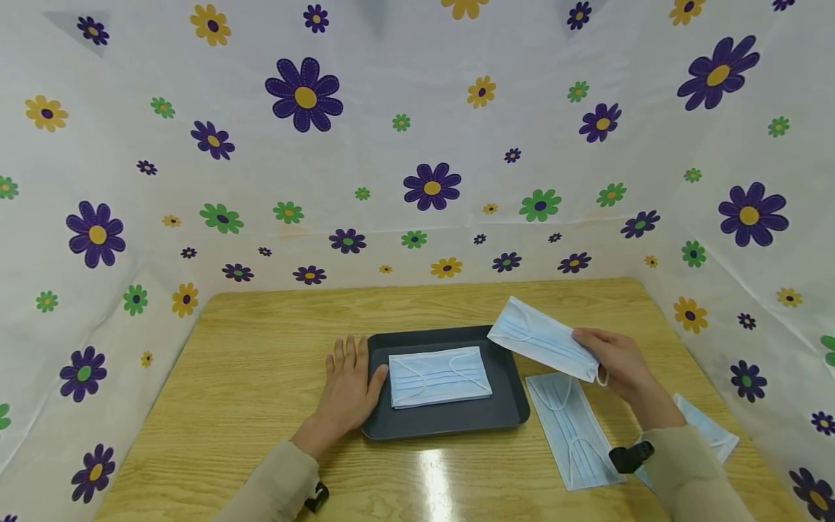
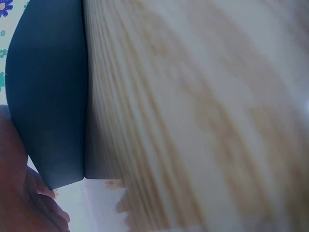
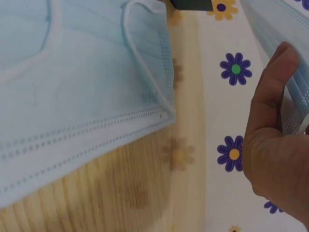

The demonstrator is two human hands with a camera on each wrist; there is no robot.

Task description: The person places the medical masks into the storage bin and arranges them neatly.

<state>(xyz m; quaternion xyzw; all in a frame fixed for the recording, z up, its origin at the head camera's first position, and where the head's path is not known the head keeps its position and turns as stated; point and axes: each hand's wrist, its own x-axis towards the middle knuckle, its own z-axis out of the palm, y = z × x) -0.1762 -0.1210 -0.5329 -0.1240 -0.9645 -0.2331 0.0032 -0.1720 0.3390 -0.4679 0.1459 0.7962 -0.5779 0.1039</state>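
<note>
My right hand (image 1: 616, 366) pinches one end of a pale blue face mask (image 1: 538, 335), held up over the right rim of a dark grey tray (image 1: 450, 429). The right wrist view shows the thumb side of that hand (image 3: 275, 140) against the held mask (image 3: 280, 29). Inside the tray lies a small stack of face masks (image 1: 440, 378), ear loops on top. My left hand (image 1: 346, 391) lies flat along the tray's left side, fingers straight, thumb at the rim. From the left wrist, the tray's outer wall (image 2: 48, 96) hides most of this hand (image 2: 12, 179).
Right of the tray, a loose face mask (image 1: 574, 431) lies on the wooden table (image 1: 274, 326). Another mask (image 1: 707, 428) is partly hidden under my right forearm. A white flower-print cloth (image 1: 378, 130) encloses the table at the back and both sides.
</note>
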